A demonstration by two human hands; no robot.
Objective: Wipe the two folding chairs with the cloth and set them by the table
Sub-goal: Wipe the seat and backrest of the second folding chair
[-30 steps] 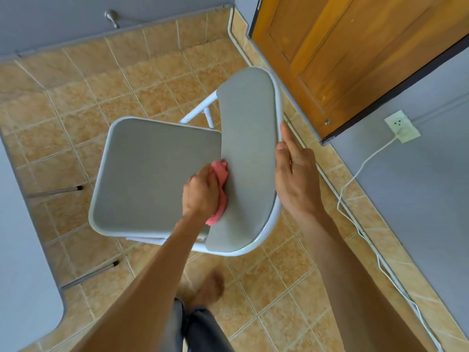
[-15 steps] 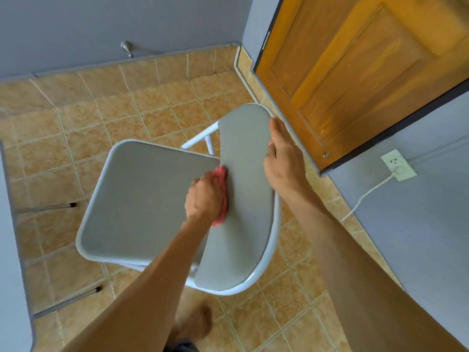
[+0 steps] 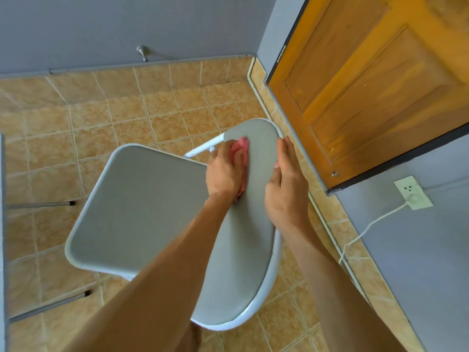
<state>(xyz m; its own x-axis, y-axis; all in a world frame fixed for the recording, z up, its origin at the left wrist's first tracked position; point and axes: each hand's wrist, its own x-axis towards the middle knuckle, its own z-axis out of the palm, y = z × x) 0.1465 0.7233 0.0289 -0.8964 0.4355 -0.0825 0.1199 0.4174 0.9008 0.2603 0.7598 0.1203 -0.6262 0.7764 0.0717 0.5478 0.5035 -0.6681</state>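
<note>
At the far end of the chair's grey backrest, the left hand curls round the pink cloth and presses it flat. The right hand grips the white rim just beside it. Below is a tan tiled floor, with the table edge at left and a wooden door at right. Half a second ago the cloth sat lower, by the seat.

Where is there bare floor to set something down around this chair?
Bare tiles lie between the far wall and the chair seat. Left is crowded by table legs; the right strip by the door is narrow, with a cord alongside.
</note>
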